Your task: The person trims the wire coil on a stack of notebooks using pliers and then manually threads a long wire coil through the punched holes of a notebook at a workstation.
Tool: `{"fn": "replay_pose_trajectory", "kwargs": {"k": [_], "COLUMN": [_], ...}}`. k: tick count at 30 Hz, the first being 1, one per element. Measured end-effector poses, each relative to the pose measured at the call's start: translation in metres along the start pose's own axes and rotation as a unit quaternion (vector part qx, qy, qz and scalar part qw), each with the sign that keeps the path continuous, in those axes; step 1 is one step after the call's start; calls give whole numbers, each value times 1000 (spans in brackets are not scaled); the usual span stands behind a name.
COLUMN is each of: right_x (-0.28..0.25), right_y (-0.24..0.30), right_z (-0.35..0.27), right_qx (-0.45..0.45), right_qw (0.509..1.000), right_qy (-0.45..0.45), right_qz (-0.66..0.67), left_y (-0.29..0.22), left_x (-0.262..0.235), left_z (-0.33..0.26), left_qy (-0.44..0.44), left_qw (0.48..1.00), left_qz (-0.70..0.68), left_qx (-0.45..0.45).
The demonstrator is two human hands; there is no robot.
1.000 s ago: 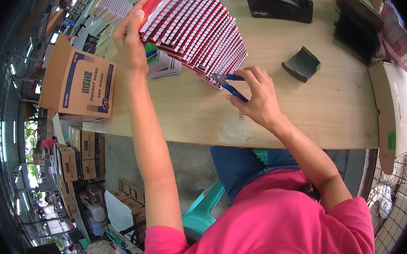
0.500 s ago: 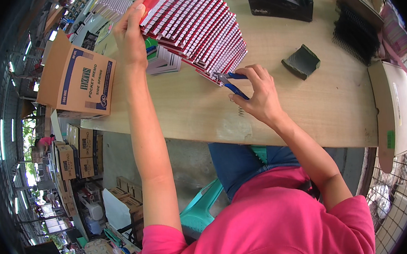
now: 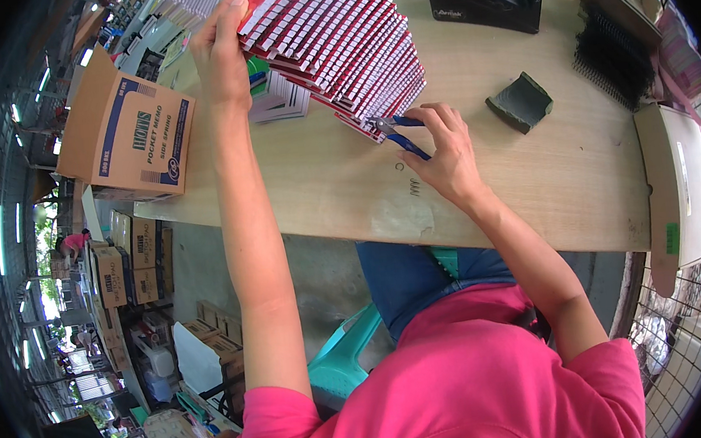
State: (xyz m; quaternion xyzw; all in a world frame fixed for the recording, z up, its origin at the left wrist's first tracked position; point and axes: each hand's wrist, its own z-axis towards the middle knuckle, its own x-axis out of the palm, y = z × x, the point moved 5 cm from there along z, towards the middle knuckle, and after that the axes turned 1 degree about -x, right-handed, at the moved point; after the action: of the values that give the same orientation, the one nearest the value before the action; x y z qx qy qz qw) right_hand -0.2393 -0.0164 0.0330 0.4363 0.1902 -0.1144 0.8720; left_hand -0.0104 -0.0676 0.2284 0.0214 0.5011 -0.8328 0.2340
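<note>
My left hand [image 3: 224, 64] is closed on the far left end of a long, fanned row of red memo pads [image 3: 341, 43], whose edges show rows of white spiral binding. In my right hand [image 3: 451, 157] is a pair of cutting pliers [image 3: 404, 142] with blue handles, the fingers wrapped round the grips. Their metal jaws touch the binding at the near corner of the lowest pad. Just below them on the table lie a small coil of wire spring [image 3: 415, 187] and a tiny wire ring [image 3: 399, 166].
At left stands an open cardboard box [image 3: 142, 132]. Loose white-edged pads [image 3: 283, 99] lie behind my left forearm. A black tape dispenser [image 3: 483, 3] is at the back, a dark curved piece [image 3: 521, 103] to the right, and black wire coils [image 3: 614, 58] near the right edge.
The plier jaws have moved slightly along the binding, and the handles have closed a little. A tiny wire ring now shows on the table beneath them. My left hand keeps its hold.
</note>
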Motion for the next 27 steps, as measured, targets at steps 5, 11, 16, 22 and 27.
{"fn": "replay_pose_trajectory", "kwargs": {"k": [5, 11, 16, 22, 27], "right_x": [5, 0, -7, 15, 4], "right_y": [-3, 1, 1, -25, -10], "right_z": [1, 5, 11, -1, 3], "right_qx": [3, -30, 79, 515, 225], "right_qw": [1000, 999, 989, 637, 938], "right_qy": [-4, -22, 65, 209, 149], "right_qz": [-10, 13, 106, 534, 216], "left_y": [-1, -6, -2, 3, 3], "left_x": [1, 1, -1, -2, 1], "left_z": [0, -2, -1, 1, 3], "left_qy": [-2, 12, 11, 17, 18], "left_qw": [1000, 999, 999, 998, 996], "left_qz": [4, -41, -44, -55, -75], "left_qx": [2, 27, 25, 26, 33]}}
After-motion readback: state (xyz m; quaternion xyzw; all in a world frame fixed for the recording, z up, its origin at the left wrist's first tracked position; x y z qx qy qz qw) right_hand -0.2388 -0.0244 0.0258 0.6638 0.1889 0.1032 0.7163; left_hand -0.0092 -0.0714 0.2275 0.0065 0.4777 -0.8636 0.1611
